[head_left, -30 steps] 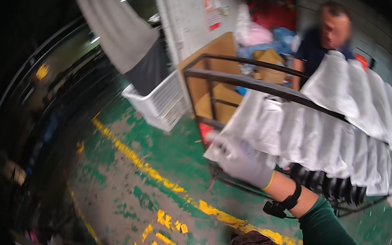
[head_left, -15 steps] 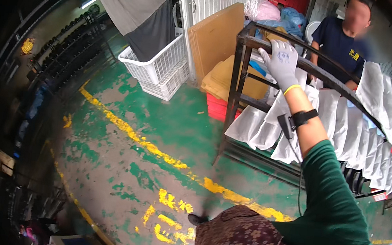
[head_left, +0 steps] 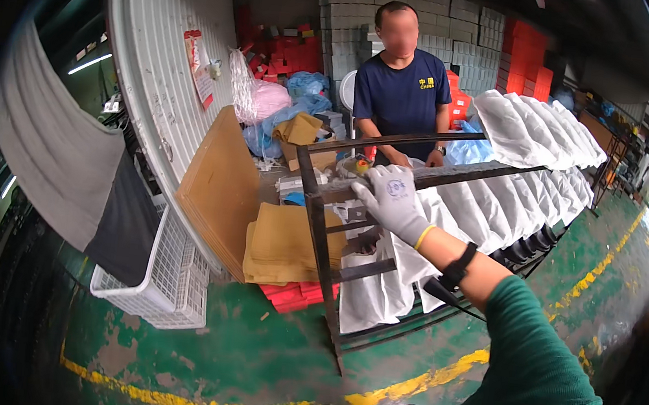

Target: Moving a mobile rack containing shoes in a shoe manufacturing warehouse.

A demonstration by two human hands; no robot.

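My right hand [head_left: 397, 200], in a white knit glove, grips the upper rail near the left end of a dark metal rack [head_left: 321, 254]. Its fingers bend over the bar and the thumb points left. A black strap [head_left: 457, 268] circles my right forearm, with a small black device and cable beside it. White cloth-like bags [head_left: 458, 209] hang in a row along the rack, just right of the hand. A second, higher row [head_left: 542, 130] drapes over the rack's far side. My left hand is out of sight.
Across the rack stands a person [head_left: 402, 92] in a dark blue shirt, hands near the rail. Brown boards [head_left: 219, 191], tan folded sheets [head_left: 288, 246] and red boxes [head_left: 295, 295] lie left of the rack. White plastic crates [head_left: 153, 287] and a hanging grey cloth [head_left: 54, 142] are further left.
The view has swung right and up, bringing the person and the rack's length further into the picture. My right hand stays on the rail, its thumb side still left.
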